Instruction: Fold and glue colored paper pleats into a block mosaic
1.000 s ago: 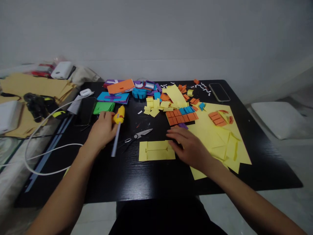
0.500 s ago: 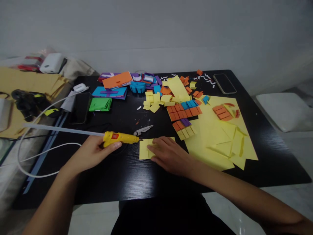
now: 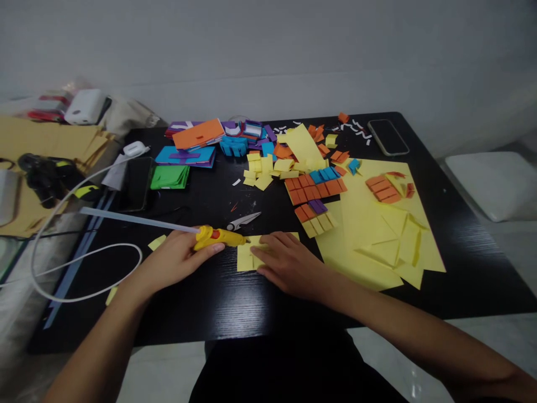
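The person is at the gluing step: the left hand (image 3: 176, 263) has its grip closed around the yellow glue gun (image 3: 218, 237), whose nozzle touches the yellow paper piece (image 3: 247, 258) near the front edge of the bench (image 3: 251, 313). The right hand (image 3: 289, 263) lies flat on that piece, fingers spread, clamping nothing. The next move probably needs a steady, thin line of glue.

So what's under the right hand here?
The right hand lies flat on a yellow paper cutout on the black table. Only the cutout's left part shows; the rest is covered. The glue gun tip meets its edge.
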`<state>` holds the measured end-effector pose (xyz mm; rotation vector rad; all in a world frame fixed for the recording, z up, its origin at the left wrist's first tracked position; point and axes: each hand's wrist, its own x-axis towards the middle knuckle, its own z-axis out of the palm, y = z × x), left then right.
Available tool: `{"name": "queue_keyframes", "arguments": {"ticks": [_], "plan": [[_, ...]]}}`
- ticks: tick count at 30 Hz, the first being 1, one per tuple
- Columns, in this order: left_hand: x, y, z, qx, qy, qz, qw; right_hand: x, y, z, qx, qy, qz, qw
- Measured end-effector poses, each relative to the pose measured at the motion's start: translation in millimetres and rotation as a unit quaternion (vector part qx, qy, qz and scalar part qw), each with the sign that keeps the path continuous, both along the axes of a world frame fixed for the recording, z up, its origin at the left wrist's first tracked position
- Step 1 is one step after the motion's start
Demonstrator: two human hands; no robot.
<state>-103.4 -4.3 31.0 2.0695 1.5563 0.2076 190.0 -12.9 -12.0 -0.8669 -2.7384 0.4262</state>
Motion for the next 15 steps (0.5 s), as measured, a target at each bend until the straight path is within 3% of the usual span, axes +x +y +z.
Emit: {"name": "queue_keyframes", "arguments": {"ticks": [9,15], "plan": [[-8.9,1.8,1.4,-0.025,0.007,0.011,1.000,-0.1,0.2,1.8,-0.009,0.019,-0.008,1.000],[-15.5,0.6,4.8,-0.022,-0.015,0.020,0.999,-7.0,0.5,-1.8,-0.011,0.062,-0.052,0.997]]}}
